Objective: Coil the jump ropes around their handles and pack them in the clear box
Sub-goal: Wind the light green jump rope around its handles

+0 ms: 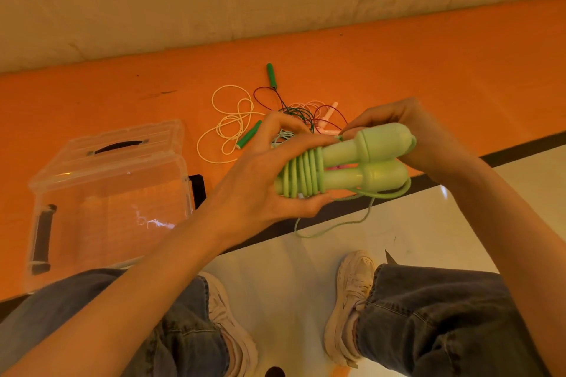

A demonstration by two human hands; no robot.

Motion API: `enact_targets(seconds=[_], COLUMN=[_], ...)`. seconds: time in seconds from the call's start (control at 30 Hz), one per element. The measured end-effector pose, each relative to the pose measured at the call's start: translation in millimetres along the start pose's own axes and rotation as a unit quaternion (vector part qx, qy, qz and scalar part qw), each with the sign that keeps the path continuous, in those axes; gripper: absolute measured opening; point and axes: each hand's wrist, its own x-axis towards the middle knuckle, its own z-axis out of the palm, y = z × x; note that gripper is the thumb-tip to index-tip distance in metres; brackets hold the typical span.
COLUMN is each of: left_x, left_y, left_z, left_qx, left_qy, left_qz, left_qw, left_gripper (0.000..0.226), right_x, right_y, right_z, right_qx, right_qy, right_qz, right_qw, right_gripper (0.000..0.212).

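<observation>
Currently, head view: 2 pale green handles (364, 162) lie side by side, held above the floor edge. The left hand (260, 184) grips their narrow ends, fingers curled round the part where the pale green rope (301, 173) is already wound in about 6 turns. The right hand (407, 131) holds the thick ends, fingertips pinching at the upper handle's neck. A loose length of the same rope hangs below the handles, looping down over the pale floor (306, 278).

On the orange mat (92, 95), beyond the hands, lies a tangle: a cream rope (229, 122), 2 dark green handles (271, 75) with dark cord, and pink handles (329, 112), partly hidden. The clear box (107, 208) sits at left on the mat, its lid (128, 144) tipped back.

Jeans and 2 white shoes (355, 300) show below.
</observation>
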Motion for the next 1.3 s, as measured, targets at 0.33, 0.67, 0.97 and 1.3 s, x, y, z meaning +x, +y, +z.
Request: enact_targets(seconds=[0.33,0.67,0.97,1.3], left_x=[7,6,8,6], left_y=[-4,-12,-12,-13], left_z=[0,2,10,7], left_qx=[-0.042,0.089,0.236,0.240], left_qy=[0.070,0.090,0.024,-0.031], left_qz=[-0.078,-0.127,-0.095,-0.087], left_qw=[0.994,0.984,0.967,0.966], left_gripper=[0.054,0.050,0.058,0.076], right_x=[-6,-17,-23,-27], right_y=[3,-10,-22,-32], right_z=[10,27,31,31], right_qx=[0.026,0.037,0.066,0.188], right_qy=[-0.055,-0.132,-0.119,-0.096], right_qz=[0.065,0.071,0.111,0.202], right_qw=[0.996,0.988,0.984,0.956], right_gripper=[0.006,0.015,0.019,0.017])
